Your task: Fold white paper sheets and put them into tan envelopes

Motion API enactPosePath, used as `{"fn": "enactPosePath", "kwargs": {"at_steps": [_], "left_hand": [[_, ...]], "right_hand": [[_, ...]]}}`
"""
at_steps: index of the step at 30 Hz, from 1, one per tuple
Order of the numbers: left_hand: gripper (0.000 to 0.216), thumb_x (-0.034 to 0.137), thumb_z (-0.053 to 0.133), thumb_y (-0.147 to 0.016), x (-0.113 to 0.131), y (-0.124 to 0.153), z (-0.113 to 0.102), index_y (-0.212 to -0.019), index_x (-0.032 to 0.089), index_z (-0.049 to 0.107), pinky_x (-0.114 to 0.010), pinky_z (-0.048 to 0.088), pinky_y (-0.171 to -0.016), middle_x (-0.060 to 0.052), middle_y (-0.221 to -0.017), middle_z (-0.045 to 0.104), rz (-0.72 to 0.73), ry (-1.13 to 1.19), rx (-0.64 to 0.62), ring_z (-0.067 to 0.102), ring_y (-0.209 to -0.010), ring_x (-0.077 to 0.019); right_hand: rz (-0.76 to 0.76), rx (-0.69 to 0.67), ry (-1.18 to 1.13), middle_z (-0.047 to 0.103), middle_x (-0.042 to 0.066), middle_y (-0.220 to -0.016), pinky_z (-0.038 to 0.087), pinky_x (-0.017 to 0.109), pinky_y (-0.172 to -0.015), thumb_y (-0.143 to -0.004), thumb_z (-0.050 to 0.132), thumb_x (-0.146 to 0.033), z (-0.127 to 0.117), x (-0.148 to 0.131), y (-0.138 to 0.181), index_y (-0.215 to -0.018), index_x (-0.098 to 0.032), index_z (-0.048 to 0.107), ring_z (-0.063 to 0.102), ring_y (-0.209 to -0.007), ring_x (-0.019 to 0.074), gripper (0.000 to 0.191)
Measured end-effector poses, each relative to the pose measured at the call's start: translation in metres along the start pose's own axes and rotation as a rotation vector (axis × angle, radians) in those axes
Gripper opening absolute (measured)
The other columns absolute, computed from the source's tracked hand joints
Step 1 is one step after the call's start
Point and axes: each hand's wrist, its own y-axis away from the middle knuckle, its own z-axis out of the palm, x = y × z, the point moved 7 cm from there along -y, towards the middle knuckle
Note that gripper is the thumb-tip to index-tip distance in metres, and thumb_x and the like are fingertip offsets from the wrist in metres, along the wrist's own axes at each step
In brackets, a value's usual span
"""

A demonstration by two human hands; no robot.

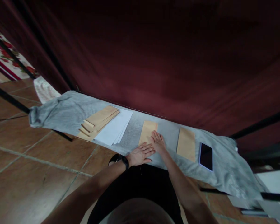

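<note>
A brown envelope lies on the grey cloth-covered table in front of me. My left hand rests flat at the envelope's near end, fingers stretched out toward the right. My right hand lies flat on the envelope's near right corner, fingers spread. Both hands press on it and hold nothing. A black watch is on my left wrist.
A fanned stack of brown envelopes and several white sheets lie to the left. A second single brown envelope and a dark phone lie to the right. A dark red curtain hangs behind the table. Tiled floor at left.
</note>
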Motion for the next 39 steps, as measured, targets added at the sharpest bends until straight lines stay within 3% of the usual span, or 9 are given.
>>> {"fn": "enactPosePath", "kwargs": {"at_steps": [8,14,20,26,29,39], "left_hand": [[0.055,0.051,0.042,-0.103,-0.001,0.001,-0.001,-0.149,0.021,0.048,-0.041,0.013,-0.128,-0.009,-0.155,0.048,-0.007,0.015,0.009,0.035,-0.149,-0.0214],[0.059,0.050,0.043,-0.102,-0.001,0.009,-0.005,-0.152,0.018,0.042,-0.040,0.021,-0.126,-0.011,-0.159,0.042,-0.013,0.040,0.012,0.033,-0.150,-0.0215],[0.063,0.049,0.038,-0.104,-0.003,0.022,-0.001,-0.157,0.017,0.032,-0.041,0.025,-0.125,-0.012,-0.161,0.038,-0.108,-0.017,0.089,0.031,-0.151,-0.0226],[0.060,0.050,0.035,-0.105,-0.009,0.030,-0.001,-0.151,0.014,0.042,-0.044,0.033,-0.121,-0.016,-0.156,0.045,-0.229,-0.103,0.177,0.038,-0.147,-0.0251],[0.059,0.049,0.031,-0.105,-0.015,0.017,-0.002,-0.150,0.012,0.045,-0.044,0.033,-0.121,-0.017,-0.156,0.046,-0.289,-0.130,0.181,0.040,-0.147,-0.0250],[0.061,0.044,0.023,-0.106,-0.042,-0.069,0.014,-0.158,0.012,0.030,-0.051,0.013,-0.125,-0.014,-0.164,0.030,-0.381,-0.138,0.064,0.021,-0.155,-0.0255]], "right_hand": [[-0.113,0.019,-0.029,0.034,0.009,-0.163,0.024,0.046,-0.123,-0.108,0.020,-0.037,-0.001,-0.010,0.048,-0.157,-0.016,0.034,0.031,-0.151,0.0203,0.055],[-0.131,0.114,-0.059,0.039,0.011,-0.160,0.024,0.048,-0.123,-0.109,0.025,-0.040,-0.011,-0.019,0.083,-0.157,-0.015,0.035,0.036,-0.149,0.0232,0.055],[-0.172,0.187,-0.085,0.042,0.007,-0.158,0.022,0.049,-0.124,-0.106,0.038,-0.041,-0.020,-0.025,0.113,-0.156,-0.021,0.036,0.042,-0.145,0.0245,0.054],[-0.147,0.246,-0.057,0.046,0.008,-0.155,0.023,0.047,-0.124,-0.105,0.042,-0.035,-0.022,-0.026,0.129,-0.155,-0.018,0.038,0.045,-0.143,0.0234,0.053],[-0.133,0.252,-0.052,0.047,0.008,-0.155,0.022,0.047,-0.124,-0.105,0.042,-0.033,-0.022,-0.026,0.130,-0.154,-0.017,0.041,0.046,-0.142,0.0235,0.051],[-0.087,0.263,-0.076,0.055,0.009,-0.148,0.023,0.048,-0.123,-0.105,0.043,-0.037,-0.019,-0.025,0.125,-0.148,-0.017,0.051,0.049,-0.140,0.0249,0.048]]}}
